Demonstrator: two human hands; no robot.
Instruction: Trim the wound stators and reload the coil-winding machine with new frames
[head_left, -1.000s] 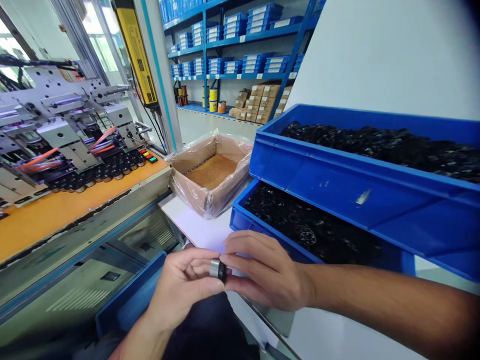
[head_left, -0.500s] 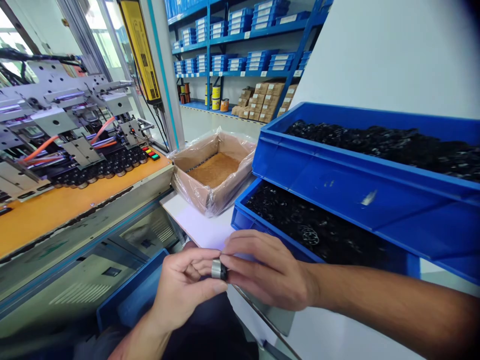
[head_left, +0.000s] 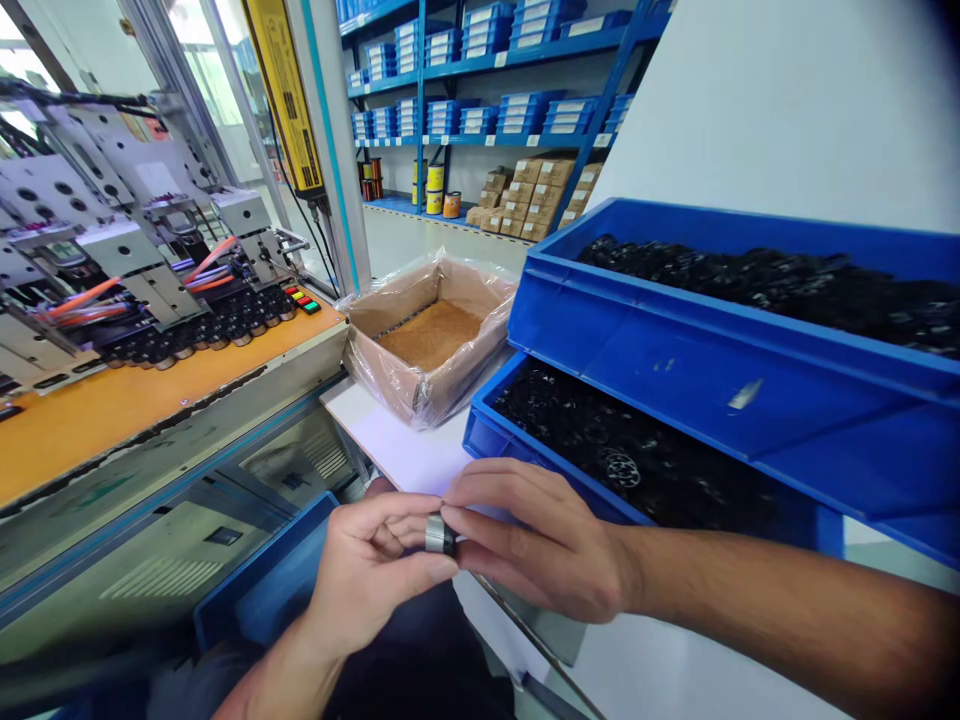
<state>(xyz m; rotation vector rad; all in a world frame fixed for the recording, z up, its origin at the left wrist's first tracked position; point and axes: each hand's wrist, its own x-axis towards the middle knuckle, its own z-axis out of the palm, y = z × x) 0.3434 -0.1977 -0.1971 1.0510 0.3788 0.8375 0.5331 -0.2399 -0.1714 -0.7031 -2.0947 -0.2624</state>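
Note:
Between my two hands is a small silver ring-shaped metal core with a black end. My left hand grips its silver side, the thumb below and the index finger curled over the top. My right hand comes in from the right, its fingertips pressed together against the black end. Those fingers partly hide that end, so I cannot tell whether they hold another piece there. Both hands are above my lap, close to the white table's edge.
Right of my hands, a blue bin of black parts sits overlapping a lower blue bin. A plastic-lined carton stands ahead. At left, a machine has several similar cores on its orange bench. Below is another blue bin.
My hands keep the same grip on the core and have barely moved. On the machine at left, the upper metal plates and heads have changed position. The view has shifted slightly.

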